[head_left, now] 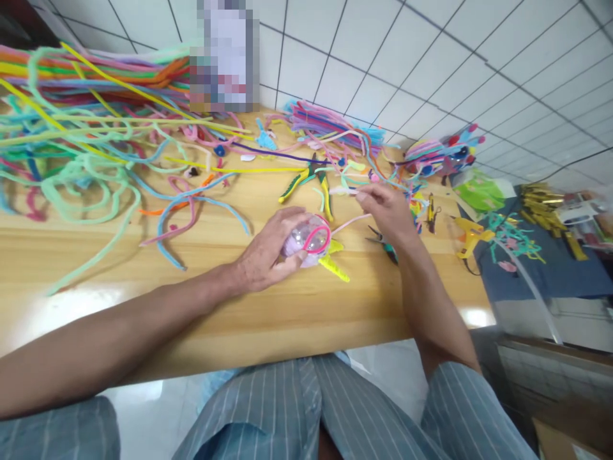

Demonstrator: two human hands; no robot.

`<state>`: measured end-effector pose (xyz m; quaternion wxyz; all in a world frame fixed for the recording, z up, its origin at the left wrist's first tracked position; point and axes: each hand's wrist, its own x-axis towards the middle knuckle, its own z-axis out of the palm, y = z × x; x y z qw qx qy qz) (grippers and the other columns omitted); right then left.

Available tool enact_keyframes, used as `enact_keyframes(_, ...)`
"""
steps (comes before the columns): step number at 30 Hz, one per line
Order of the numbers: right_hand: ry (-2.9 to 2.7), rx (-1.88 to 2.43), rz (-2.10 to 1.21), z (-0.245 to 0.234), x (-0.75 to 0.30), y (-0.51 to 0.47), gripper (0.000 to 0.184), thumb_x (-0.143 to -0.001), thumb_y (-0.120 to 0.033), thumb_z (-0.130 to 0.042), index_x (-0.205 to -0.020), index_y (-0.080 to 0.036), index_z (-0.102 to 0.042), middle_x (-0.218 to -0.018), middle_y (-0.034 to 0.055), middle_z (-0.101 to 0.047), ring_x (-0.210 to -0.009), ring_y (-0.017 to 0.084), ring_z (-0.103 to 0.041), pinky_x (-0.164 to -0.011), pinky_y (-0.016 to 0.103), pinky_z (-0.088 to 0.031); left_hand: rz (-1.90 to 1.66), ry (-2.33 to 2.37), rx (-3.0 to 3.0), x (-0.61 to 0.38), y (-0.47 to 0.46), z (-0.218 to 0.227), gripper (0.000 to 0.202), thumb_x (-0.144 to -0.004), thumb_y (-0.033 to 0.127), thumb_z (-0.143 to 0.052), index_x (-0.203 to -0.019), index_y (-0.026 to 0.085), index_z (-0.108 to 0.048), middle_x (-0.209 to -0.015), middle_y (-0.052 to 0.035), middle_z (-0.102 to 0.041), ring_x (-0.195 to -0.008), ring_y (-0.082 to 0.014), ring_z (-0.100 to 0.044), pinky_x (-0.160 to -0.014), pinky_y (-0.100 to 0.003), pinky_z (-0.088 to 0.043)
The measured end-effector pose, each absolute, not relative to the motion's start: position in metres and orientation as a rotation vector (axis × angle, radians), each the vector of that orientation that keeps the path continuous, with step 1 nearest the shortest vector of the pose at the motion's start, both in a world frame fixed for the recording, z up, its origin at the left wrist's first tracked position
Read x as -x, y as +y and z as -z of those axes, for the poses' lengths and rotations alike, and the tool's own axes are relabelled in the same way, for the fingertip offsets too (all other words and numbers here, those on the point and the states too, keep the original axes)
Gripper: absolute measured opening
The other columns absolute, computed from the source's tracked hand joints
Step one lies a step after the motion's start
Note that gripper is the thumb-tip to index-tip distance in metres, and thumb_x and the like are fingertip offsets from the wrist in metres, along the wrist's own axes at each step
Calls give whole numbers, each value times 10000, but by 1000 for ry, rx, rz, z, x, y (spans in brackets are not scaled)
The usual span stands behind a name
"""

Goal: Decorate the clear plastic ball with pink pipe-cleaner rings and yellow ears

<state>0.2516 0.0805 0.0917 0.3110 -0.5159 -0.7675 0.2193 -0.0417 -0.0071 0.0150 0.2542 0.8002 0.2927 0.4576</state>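
Note:
My left hand (pixel 271 249) is wrapped round a clear ball (pixel 313 236) with a bright pink loop on its front and pale lilac fuzz at its base. Fuzzy yellow pipe-cleaner pieces (pixel 335 268) stick out at its lower right. A thin pale pink strand (pixel 353 222) runs from the ball toward my right wrist. My right hand (pixel 385 207) is closed in a pinch at a small whitish piece (pixel 342 190); whether it grips that piece is unclear. Between the hands, just behind the ball, lie green-and-yellow pliers (pixel 309 182). Dark-handled cutters (pixel 383 243) sit partly hidden beside my right forearm.
Loose pipe cleaners (pixel 90 172) tangle across the left of the wooden table (pixel 306 319). A pink and purple bundle (pixel 330 121) lies by the tiled wall. At the right are a yellow glue gun (pixel 469 236), a green packet (pixel 481 191) and gold bundles (pixel 541 207).

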Motion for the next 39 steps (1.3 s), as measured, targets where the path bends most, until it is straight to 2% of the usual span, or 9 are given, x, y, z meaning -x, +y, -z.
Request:
enact_keyframes(4, -2032, 1192, -513, -125, -240, 52, 209, -996, -455, -742, -902, -279, -805, -855, 9, -693, -843, 194, -633, -827, 374, -541, -1241, 780, -2199, 42, -7, -17, 574, -1089, 404, -548, -1619, 232, -411, -1566, -206, -554, -1509, -351, -509, -1246, -603, -469)
enact_keyframes(8, -2134, 1062, -466, -138, -221, 29, 213, -976, -463, -804, -865, -284, -771, -876, 14, -671, -872, 200, -631, -813, 374, -554, -1257, 778, -2207, 42, -5, -17, 575, -1099, 433, -535, -1620, 227, -406, -1542, -210, -567, -1493, -342, -521, -1235, -596, -480)
enact_keyframes(15, -2297, 935, -458, -136, -213, 22, 219, -974, -510, -804, -944, -293, -793, -905, 10, -619, -879, 188, -614, -805, 365, -527, -1274, 779, -2192, 41, -3, -14, 590, -1105, 493, -513, -1614, 214, -412, -1534, -215, -569, -1490, -334, -524, -1242, -594, -473)
enact_keyframes(29, -2328, 937, -414, -130, -216, 31, 265, -992, -534, -770, -918, -280, -766, -941, 16, -622, -902, 199, -599, -839, 383, -502, -1308, 735, -2198, 40, -3, -19, 557, -1104, 437, -535, -1603, 220, -418, -1522, -205, -586, -1452, -329, -553, -1229, -572, -487)
enact_keyframes(39, -2380, 919, -487, -131, -217, 39, 254, -998, -509, -768, -885, -284, -739, -938, 19, -637, -921, 216, -614, -874, 409, -519, -1303, 751, -2189, 40, -3, -15, 585, -1096, 477, -534, -1615, 230, -426, -1524, -206, -597, -1472, -341, -550, -1227, -599, -487)
